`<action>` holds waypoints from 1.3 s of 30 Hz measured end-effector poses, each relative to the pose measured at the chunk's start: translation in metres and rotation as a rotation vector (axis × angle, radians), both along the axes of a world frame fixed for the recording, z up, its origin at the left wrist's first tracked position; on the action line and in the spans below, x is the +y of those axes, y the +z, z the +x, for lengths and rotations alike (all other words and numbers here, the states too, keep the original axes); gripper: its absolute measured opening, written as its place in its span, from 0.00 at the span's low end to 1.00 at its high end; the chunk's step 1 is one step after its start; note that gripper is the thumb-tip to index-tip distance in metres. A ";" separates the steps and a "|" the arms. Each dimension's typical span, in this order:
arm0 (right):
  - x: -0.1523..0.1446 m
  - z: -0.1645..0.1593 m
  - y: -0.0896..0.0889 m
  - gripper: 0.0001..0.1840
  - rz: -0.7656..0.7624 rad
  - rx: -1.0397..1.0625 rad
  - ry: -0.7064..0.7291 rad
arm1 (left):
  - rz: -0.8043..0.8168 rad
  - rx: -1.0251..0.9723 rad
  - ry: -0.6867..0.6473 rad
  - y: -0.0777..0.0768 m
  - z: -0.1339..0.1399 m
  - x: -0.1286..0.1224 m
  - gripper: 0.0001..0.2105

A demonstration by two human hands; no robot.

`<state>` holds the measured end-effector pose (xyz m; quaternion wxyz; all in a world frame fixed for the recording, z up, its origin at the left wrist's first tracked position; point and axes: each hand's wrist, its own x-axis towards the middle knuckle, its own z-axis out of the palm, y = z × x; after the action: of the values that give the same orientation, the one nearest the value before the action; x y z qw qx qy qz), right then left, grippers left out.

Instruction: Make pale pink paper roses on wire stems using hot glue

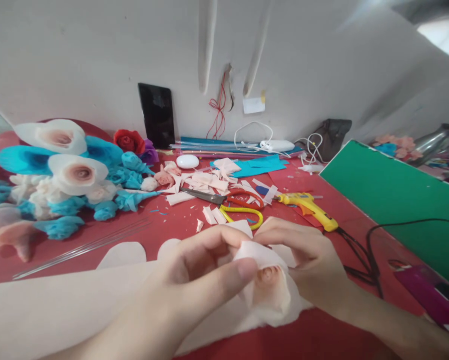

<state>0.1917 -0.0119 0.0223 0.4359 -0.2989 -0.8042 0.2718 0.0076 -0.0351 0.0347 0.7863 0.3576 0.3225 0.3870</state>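
Close in front of me, a pale pink paper flower (271, 290) with a tinted, rolled centre is held between both hands. My left hand (209, 280) pinches the flower's upper left petal between thumb and fingers. From the right, my right hand (310, 255) has its fingers curled round the flower's far side, where its fingertips are partly hidden. Beneath my hands lies a long sheet of pale paper (59, 310). Just beyond them rest scissors (243, 202) with one red and one yellow handle. Cut paper scraps (209, 180) surround the blades.
Several finished paper flowers (77, 172) crowd the left side. Thin wires (77, 252) lie before them. A yellow glue gun (310, 207) and its black cord are at right, beside a green board (397, 205). A dark phone (157, 115) leans against the wall.
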 end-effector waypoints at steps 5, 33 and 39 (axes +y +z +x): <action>0.000 0.004 0.004 0.04 -0.032 -0.005 0.078 | -0.004 0.001 0.096 -0.005 -0.004 0.003 0.03; -0.005 0.005 0.011 0.07 -0.205 -0.336 0.193 | 0.177 0.276 -0.096 -0.004 -0.010 0.009 0.09; -0.007 0.007 0.017 0.07 -0.502 -0.390 0.158 | 0.165 0.083 -0.064 -0.010 -0.012 0.015 0.15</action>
<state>0.1989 -0.0194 0.0397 0.1638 -0.3802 -0.8012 0.4322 -0.0042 -0.0205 0.0249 0.7521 0.4472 0.3102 0.3716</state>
